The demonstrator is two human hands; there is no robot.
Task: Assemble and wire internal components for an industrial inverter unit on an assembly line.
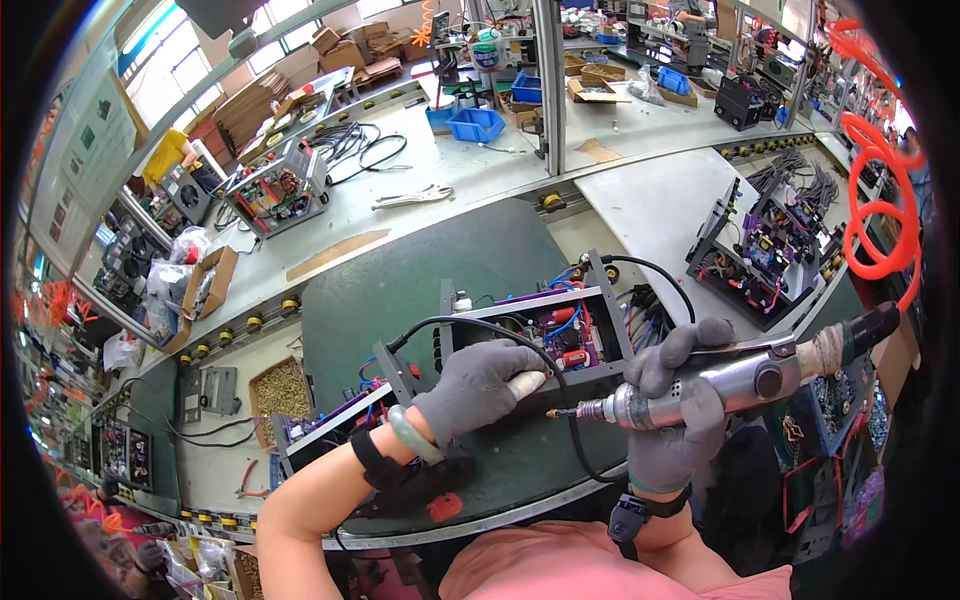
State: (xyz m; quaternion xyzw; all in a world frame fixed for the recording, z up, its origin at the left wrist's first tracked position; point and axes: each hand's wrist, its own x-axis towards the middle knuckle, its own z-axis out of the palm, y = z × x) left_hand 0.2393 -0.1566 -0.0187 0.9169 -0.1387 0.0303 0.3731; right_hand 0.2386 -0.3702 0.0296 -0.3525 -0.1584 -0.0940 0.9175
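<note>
The right hand (672, 405), in a grey glove, is clamped round a silver screwdriver (720, 385) with a pistol-like lever; its bit points left, level with the surface, toward the left hand. A dark hose end runs off the tool's back to the upper right, near an orange coiled hose (880, 215). The left hand (478, 385), also grey-gloved, is curled shut on a pale part (527, 382) that sticks out of the fist just short of the bit tip; what the part is cannot be told. A green bangle sits on the left wrist and a black strap behind it.

Both hands are just in front of an open chassis (540, 335) with a purple board, red and blue wires and a black metal frame, standing on a dark green mat (420, 270) on the surface. A black cable (470, 322) loops from the chassis over the left hand and down past the bit.

To the left lies a cardboard tray of screws (281, 388). A second chassis (765, 250) stands to the upper right. Pliers (412, 197) lie further back, with blue bins (476, 123) behind them
</note>
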